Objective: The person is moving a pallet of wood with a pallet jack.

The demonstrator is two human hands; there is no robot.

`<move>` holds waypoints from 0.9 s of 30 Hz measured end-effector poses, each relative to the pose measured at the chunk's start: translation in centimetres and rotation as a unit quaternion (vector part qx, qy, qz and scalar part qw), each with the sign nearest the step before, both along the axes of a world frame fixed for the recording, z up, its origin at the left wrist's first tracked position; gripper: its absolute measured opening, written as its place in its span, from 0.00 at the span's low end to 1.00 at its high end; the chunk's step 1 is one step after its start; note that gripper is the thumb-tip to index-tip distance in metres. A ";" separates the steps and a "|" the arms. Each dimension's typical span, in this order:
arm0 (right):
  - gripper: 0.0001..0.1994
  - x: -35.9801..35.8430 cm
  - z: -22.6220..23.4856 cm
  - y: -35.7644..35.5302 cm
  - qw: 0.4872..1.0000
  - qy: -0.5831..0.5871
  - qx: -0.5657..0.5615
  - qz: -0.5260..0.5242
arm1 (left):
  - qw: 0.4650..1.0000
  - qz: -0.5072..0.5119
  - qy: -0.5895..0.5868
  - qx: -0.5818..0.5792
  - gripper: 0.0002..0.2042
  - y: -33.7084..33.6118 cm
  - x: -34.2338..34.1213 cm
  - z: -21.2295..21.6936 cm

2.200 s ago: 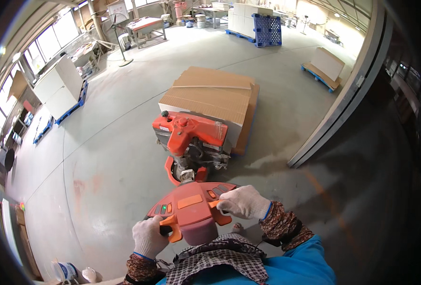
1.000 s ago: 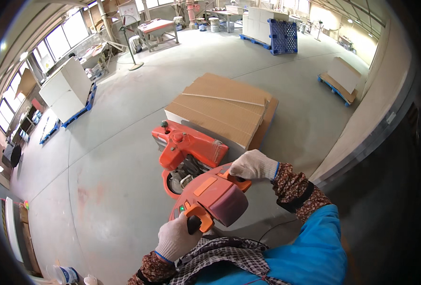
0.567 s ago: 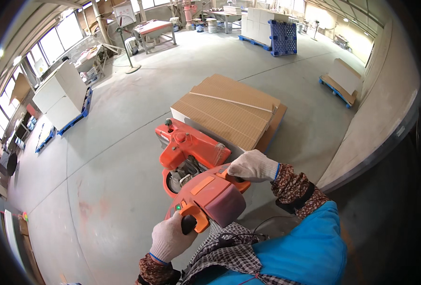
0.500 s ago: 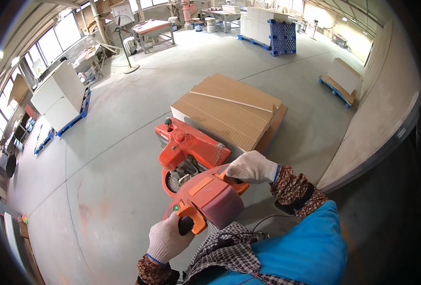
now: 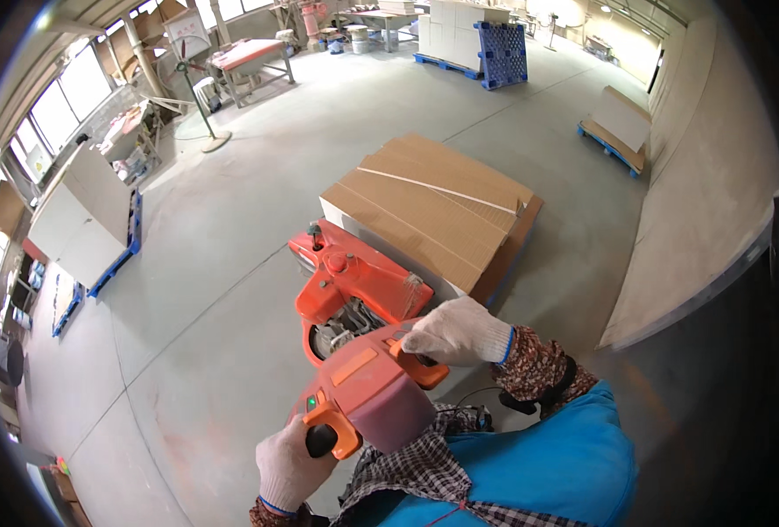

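Both of my hands wear white knit gloves and hold the steering handle (image 5: 374,386) of a red electric pallet truck (image 5: 363,272). At the handle's left end, my left hand (image 5: 291,464) is closed around an orange loop grip (image 5: 346,433). My right hand (image 5: 461,332) wraps the other orange grip (image 5: 420,369), its fingers partly hidden from above. A small green light glows beside the left grip. Beyond the truck's body sits a low load topped with brown cardboard sheets (image 5: 429,206), a thin white strip lying across them. The truck's forks are hidden.
A blue pallet with tall pale stacked boxes (image 5: 91,215) stands at left. Another stack (image 5: 451,35) is at the back, a blue pallet (image 5: 502,57) leaning on it. A pedestal fan (image 5: 201,105) and red-topped table (image 5: 249,54) stand back left. A pale wall (image 5: 706,184) runs along the right.
The floor and surrounding stacks have shifted left in view, the left stack lower too. The handle and both hands sit slightly further left; my grip on the handle is unchanged.
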State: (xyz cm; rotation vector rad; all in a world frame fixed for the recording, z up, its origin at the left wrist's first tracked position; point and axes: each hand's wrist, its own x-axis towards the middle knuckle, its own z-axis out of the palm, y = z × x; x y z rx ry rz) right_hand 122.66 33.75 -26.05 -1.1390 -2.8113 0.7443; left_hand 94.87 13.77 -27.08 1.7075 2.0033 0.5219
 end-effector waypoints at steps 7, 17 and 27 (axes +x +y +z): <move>0.40 -0.4 1.9 -1.6 0.998 -0.021 -0.038 -0.036 | 0.997 -0.062 0.008 -0.050 0.17 1.5 -1.8 3.3; 0.34 0.8 5.6 -3.6 0.993 -0.002 0.029 -0.115 | 0.982 -0.184 -0.006 -0.047 0.18 5.7 -4.3 5.4; 0.38 -10.9 8.5 -2.9 0.969 0.074 0.026 -0.235 | 0.956 -0.294 -0.007 -0.007 0.17 13.8 -17.7 9.2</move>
